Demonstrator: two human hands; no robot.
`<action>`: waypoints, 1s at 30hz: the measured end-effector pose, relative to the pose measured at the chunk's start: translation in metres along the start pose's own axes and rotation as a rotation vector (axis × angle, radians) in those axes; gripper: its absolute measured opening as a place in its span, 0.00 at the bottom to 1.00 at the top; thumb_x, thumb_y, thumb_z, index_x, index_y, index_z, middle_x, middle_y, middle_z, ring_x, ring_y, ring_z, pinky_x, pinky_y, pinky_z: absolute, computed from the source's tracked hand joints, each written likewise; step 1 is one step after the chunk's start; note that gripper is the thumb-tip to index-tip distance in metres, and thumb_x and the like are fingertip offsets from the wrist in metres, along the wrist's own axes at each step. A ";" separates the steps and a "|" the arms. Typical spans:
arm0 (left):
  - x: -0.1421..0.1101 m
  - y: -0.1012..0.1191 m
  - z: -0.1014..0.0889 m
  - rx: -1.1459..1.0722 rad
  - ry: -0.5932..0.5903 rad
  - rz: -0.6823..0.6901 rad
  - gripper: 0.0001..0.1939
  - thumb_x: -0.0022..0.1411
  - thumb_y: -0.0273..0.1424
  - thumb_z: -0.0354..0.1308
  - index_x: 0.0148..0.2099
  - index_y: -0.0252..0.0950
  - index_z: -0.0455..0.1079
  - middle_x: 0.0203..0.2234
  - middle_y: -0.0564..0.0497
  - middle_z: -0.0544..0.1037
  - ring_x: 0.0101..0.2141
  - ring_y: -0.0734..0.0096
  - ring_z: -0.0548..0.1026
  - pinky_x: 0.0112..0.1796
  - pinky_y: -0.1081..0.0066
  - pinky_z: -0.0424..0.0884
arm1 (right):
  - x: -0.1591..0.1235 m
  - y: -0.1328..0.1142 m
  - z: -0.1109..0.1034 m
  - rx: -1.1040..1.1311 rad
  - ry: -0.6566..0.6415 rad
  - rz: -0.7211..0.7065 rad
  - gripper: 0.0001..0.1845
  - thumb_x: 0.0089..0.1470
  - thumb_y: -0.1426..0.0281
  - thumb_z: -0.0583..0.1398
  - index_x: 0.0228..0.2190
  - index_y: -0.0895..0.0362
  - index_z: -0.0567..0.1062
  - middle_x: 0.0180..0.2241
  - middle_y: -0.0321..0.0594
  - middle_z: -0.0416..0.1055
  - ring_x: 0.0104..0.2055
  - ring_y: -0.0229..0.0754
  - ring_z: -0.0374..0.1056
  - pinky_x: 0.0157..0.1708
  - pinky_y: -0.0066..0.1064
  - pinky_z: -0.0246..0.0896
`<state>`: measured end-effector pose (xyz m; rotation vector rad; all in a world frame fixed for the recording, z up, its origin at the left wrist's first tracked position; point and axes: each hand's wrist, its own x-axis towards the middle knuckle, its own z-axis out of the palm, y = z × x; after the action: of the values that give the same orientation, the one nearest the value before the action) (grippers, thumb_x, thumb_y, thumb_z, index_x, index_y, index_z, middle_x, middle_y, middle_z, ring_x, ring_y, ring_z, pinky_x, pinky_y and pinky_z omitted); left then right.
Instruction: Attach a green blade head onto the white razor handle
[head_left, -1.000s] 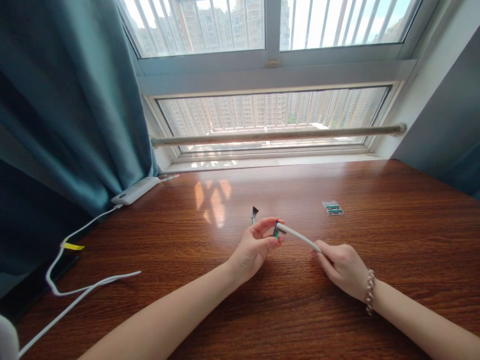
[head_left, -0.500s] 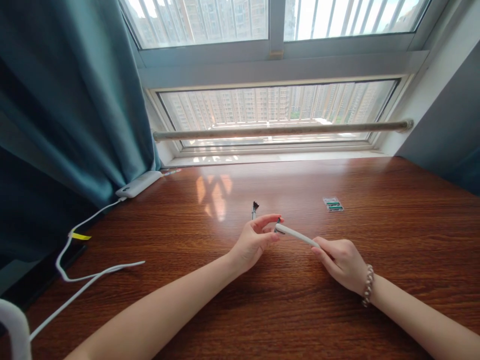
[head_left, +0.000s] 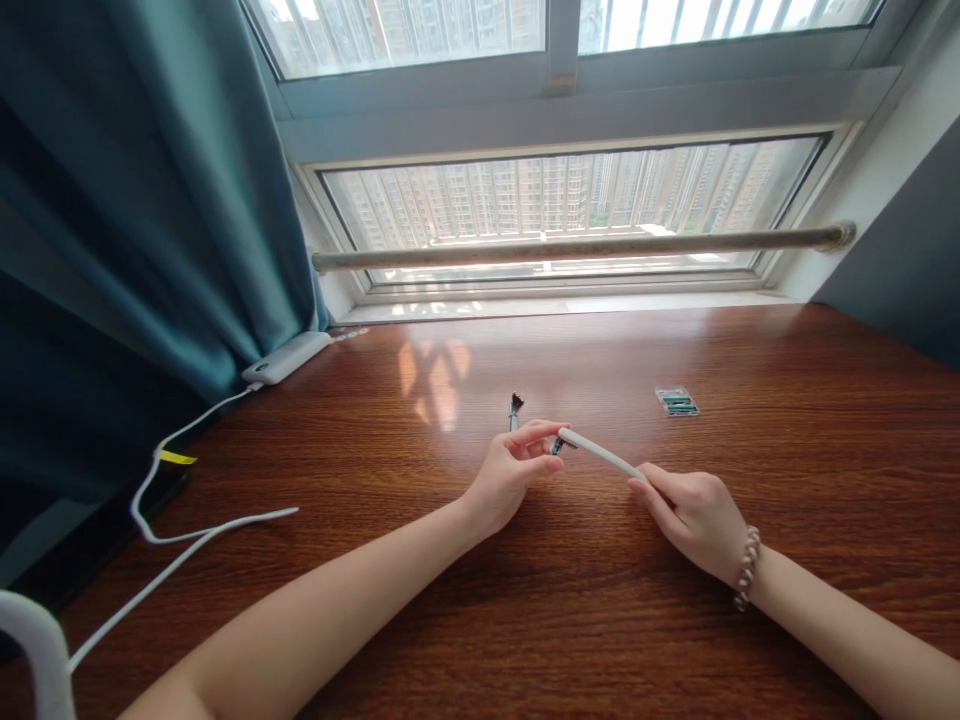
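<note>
Both hands are held over the brown wooden desk [head_left: 450, 630], near the middle of the view. By the left hand [head_left: 514, 478], a small dark head [head_left: 557, 446] is pinched between the thumb and the fingertips, which are parted only by the piece itself; its finer details are too small to be made out. By the right hand [head_left: 694, 520], the far end of a slim white handle [head_left: 604, 450] is gripped, with the fingers folded closely around it. The handle is slanted up from the right hand to the left fingertips, where its tip is met by the dark head. A beaded bracelet [head_left: 748, 568] is worn on the right wrist. Just beyond the left hand, a small dark-tipped item [head_left: 516, 405] is seen on the desk, its lower end partly hidden by the fingers. A clear case [head_left: 677, 402] with green strips is placed farther off to the right. At the left, a white cable [head_left: 142, 515] marked by a yellow tag [head_left: 178, 457] is joined to a white box [head_left: 286, 358] beside the blue curtain [head_left: 172, 180].
</note>
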<state>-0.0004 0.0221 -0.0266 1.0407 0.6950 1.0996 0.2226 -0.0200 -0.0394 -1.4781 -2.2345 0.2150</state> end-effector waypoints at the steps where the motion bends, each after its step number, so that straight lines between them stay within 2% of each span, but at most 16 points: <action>1: 0.000 0.000 0.000 0.009 0.002 0.000 0.18 0.43 0.23 0.63 0.40 0.37 0.73 0.33 0.51 0.71 0.28 0.80 0.64 0.30 0.76 0.59 | 0.000 0.000 0.000 -0.004 0.014 0.008 0.20 0.58 0.60 0.45 0.21 0.57 0.64 0.15 0.34 0.61 0.17 0.34 0.58 0.23 0.27 0.43; 6: 0.000 0.000 -0.001 0.013 -0.011 0.022 0.24 0.42 0.24 0.64 0.45 0.41 0.70 0.35 0.51 0.70 0.31 0.76 0.66 0.32 0.74 0.61 | 0.000 0.000 0.000 0.089 -0.065 -0.064 0.18 0.58 0.61 0.46 0.25 0.56 0.66 0.16 0.33 0.62 0.19 0.34 0.60 0.23 0.26 0.44; 8: 0.000 -0.001 -0.001 0.008 -0.003 0.031 0.24 0.41 0.23 0.64 0.45 0.42 0.70 0.34 0.52 0.70 0.31 0.76 0.66 0.31 0.75 0.61 | 0.000 0.000 0.000 0.059 -0.046 -0.038 0.19 0.58 0.60 0.46 0.23 0.56 0.66 0.16 0.33 0.62 0.18 0.34 0.59 0.23 0.26 0.44; 11: 0.001 -0.002 -0.002 0.019 0.020 0.039 0.23 0.41 0.23 0.64 0.44 0.41 0.70 0.33 0.53 0.70 0.29 0.78 0.66 0.30 0.77 0.61 | 0.000 -0.001 0.000 0.007 0.007 0.006 0.21 0.58 0.59 0.45 0.20 0.57 0.64 0.15 0.34 0.61 0.17 0.34 0.58 0.23 0.26 0.44; 16: 0.001 -0.003 -0.001 0.024 -0.006 0.055 0.21 0.43 0.22 0.63 0.43 0.39 0.70 0.36 0.50 0.72 0.31 0.75 0.70 0.34 0.74 0.64 | 0.000 0.000 0.000 0.027 -0.035 -0.059 0.19 0.58 0.60 0.46 0.24 0.56 0.66 0.16 0.33 0.64 0.19 0.34 0.60 0.23 0.26 0.44; 19: 0.000 -0.003 0.000 -0.002 -0.016 0.039 0.20 0.44 0.22 0.63 0.43 0.39 0.70 0.40 0.49 0.72 0.30 0.73 0.73 0.38 0.69 0.66 | 0.001 0.003 0.002 -0.074 0.054 0.035 0.22 0.58 0.58 0.45 0.20 0.56 0.63 0.14 0.34 0.62 0.17 0.34 0.59 0.22 0.26 0.43; 22: 0.000 -0.003 0.001 -0.072 -0.035 0.003 0.18 0.46 0.22 0.62 0.42 0.38 0.70 0.41 0.48 0.73 0.36 0.68 0.74 0.44 0.65 0.64 | 0.001 0.005 0.003 -0.124 0.101 0.102 0.23 0.58 0.56 0.43 0.19 0.56 0.62 0.13 0.34 0.60 0.17 0.35 0.59 0.22 0.26 0.42; 30: 0.000 -0.003 0.003 -0.136 -0.110 -0.097 0.12 0.51 0.24 0.60 0.41 0.31 0.71 0.38 0.44 0.76 0.42 0.64 0.72 0.49 0.63 0.61 | 0.002 0.004 0.002 -0.083 0.055 0.085 0.23 0.58 0.56 0.43 0.19 0.56 0.62 0.14 0.34 0.61 0.17 0.35 0.59 0.22 0.26 0.43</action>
<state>0.0033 0.0208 -0.0282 0.9339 0.5686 0.9849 0.2240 -0.0161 -0.0420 -1.6043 -2.1638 0.1075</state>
